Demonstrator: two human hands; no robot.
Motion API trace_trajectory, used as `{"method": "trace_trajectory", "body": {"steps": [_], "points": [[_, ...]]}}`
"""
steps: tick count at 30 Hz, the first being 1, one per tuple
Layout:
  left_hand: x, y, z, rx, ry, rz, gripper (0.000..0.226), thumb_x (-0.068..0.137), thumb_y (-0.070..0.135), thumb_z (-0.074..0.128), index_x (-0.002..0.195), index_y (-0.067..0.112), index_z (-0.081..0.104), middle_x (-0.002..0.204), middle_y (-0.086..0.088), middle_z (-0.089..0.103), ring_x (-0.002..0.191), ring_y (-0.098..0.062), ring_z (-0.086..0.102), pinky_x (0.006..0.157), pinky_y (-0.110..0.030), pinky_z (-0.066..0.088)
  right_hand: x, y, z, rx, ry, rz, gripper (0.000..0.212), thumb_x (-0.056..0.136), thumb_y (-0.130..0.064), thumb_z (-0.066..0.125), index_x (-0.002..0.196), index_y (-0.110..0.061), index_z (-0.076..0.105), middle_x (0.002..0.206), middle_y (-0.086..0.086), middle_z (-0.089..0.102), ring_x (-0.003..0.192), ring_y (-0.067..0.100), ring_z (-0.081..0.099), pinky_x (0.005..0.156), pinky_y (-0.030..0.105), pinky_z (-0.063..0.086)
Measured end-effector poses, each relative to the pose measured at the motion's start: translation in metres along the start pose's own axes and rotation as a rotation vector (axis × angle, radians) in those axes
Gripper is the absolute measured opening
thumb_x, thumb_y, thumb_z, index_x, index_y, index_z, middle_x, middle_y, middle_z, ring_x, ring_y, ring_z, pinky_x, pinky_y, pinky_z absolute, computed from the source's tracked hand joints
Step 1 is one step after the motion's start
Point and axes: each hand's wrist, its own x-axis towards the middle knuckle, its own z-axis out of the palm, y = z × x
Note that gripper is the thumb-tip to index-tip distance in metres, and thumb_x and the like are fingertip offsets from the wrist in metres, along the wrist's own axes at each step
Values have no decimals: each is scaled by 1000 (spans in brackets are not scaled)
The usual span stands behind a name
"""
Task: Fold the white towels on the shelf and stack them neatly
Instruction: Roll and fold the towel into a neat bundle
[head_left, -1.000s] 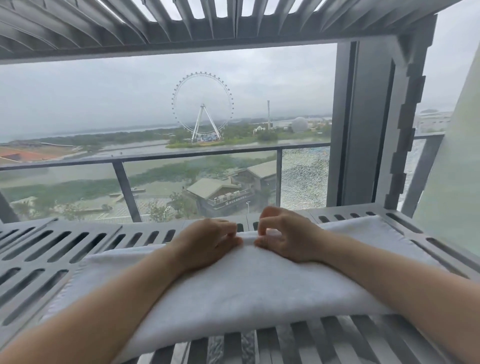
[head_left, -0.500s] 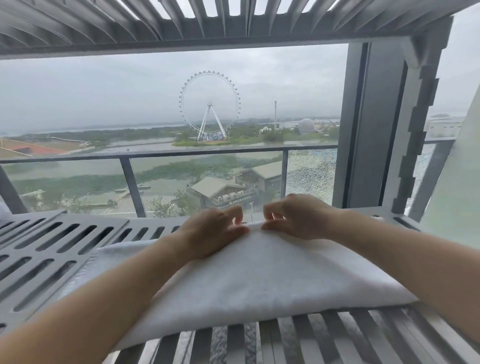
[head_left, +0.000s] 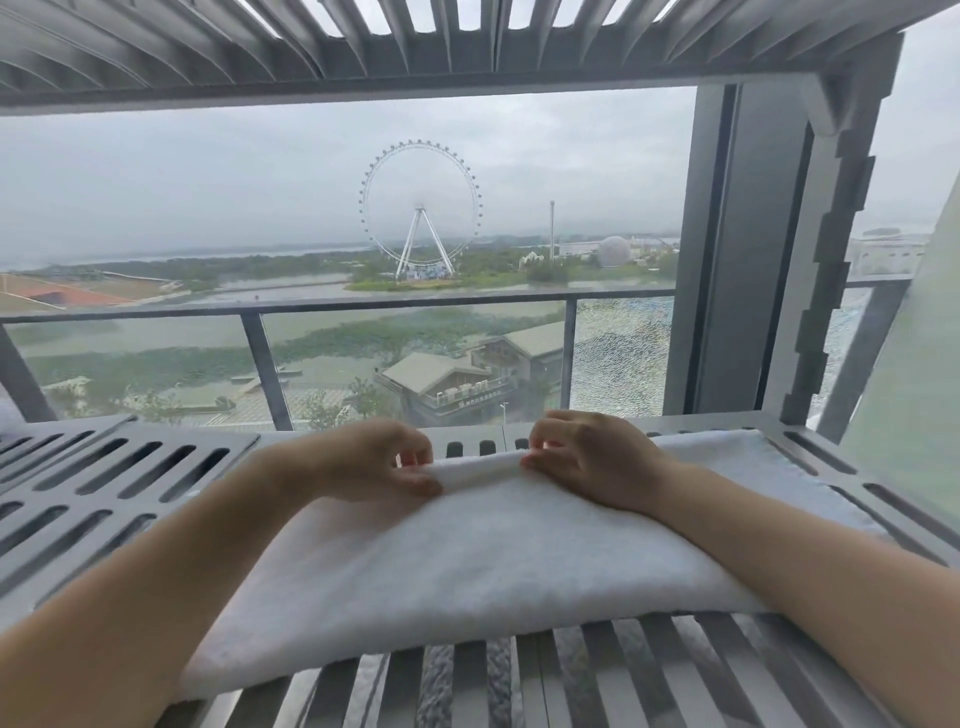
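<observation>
White terry cloth, thick and plush by the look of it, lies across the slatted grey metal shelf (head_left: 130, 483), already doubled over at least once so that it sits as a fat, soft pad. This white towel (head_left: 467, 561) spreads from the front edge of the shelf back towards the rear rail, with a single flatter layer running out to the right under the right forearm.

Both hands are at its far edge, close together but not touching. The left hand (head_left: 374, 460) has thumb and fingers pressed together on the raised ridge of cloth, and the right hand (head_left: 587, 457) pinches the same ridge just beside it, fingers curled over the top. Each grip holds only a small fold of fabric.

I would judge the towel light and completely limp: it will sag wherever it is not supported, and a pinch at the middle alone would let both ends droop. It is not slippery, since the loops bite well under the fingers, and nothing about it is fragile. The slots in the shelf could snag a dragged hem, so lifting looks safer than sliding. For a clean fold the better holds seem to be the two far corners, hands well apart, keeping the edge taut while it is carried over.

Beyond the balcony railing (head_left: 363, 304) stands a Ferris wheel (head_left: 418, 208).
</observation>
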Motion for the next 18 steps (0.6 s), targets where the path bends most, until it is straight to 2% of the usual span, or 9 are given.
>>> {"method": "trace_trajectory", "body": {"steps": [3,6,9,14,18], "points": [[-4,-6,-7,52,-33,-62,29,88,48,52,66,32,45,68,14,50,61,0,45,56,-20,34,0,-1,0,0,-6,-28,26,93,-36,49,91,-13,61,91,2,65,77,25,60,63,31,44],[-4,-9,-1,120,110,-88,25,93,46,43,78,27,50,75,6,55,71,-15,52,62,-28,38,0,-1,1,-27,-14,-52,25,95,-30,46,90,-9,60,88,7,66,76,29,60,62,33,43],[-2,-12,18,215,246,-131,29,94,48,42,95,23,57,93,-5,65,87,-26,60,65,-28,37,0,1,4,-96,0,-56,28,97,-31,41,91,-9,58,88,8,66,77,30,61,61,32,38],[0,-18,21,208,240,-47,41,90,49,44,88,11,57,97,-5,58,89,-24,59,76,-32,45,-2,1,1,-150,-9,-64,29,95,-36,43,93,-12,58,90,4,65,76,29,62,58,30,37],[-1,-17,21,209,281,-49,37,91,48,45,85,13,53,86,-12,65,80,-29,60,70,-35,47,0,0,-4,-116,-106,-76,30,94,-38,44,90,-11,59,89,3,64,77,26,60,60,30,40]]}}
